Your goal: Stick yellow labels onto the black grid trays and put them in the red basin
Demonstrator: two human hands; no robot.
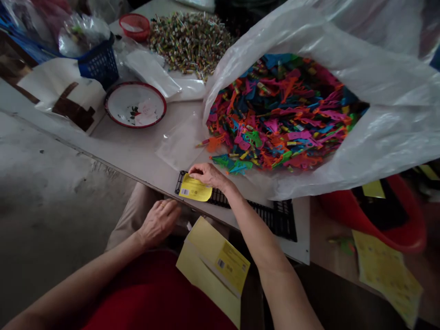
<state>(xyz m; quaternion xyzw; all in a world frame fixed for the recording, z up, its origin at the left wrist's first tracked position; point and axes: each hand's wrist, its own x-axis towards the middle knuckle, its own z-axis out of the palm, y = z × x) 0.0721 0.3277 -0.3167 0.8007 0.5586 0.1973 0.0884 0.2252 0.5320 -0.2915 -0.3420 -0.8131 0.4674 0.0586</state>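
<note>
My right hand [209, 175] is at the table's front edge, thumb and fingers closed on the upper edge of a yellow printed card [195, 189] with a barcode. Under the card lies a black plastic grid strip [268, 213] that runs along the edge to the right. My left hand [161, 222] rests just below the table edge, its fingers curled in; whatever may be inside them is hidden. On my lap lies a stack of yellow card sheets [216, 266], the top one printed. A flat clear plastic bag [182, 144] spreads just beyond my right hand.
A big translucent sack [388, 133] of colourful plastic toy pieces [275, 123] takes up the right side. Behind are a rimmed plate [118, 112], a pile of small sticks [189, 41], a red basket [134, 27] and a blue basket [101, 64]. At right sits a red basin [412, 229].
</note>
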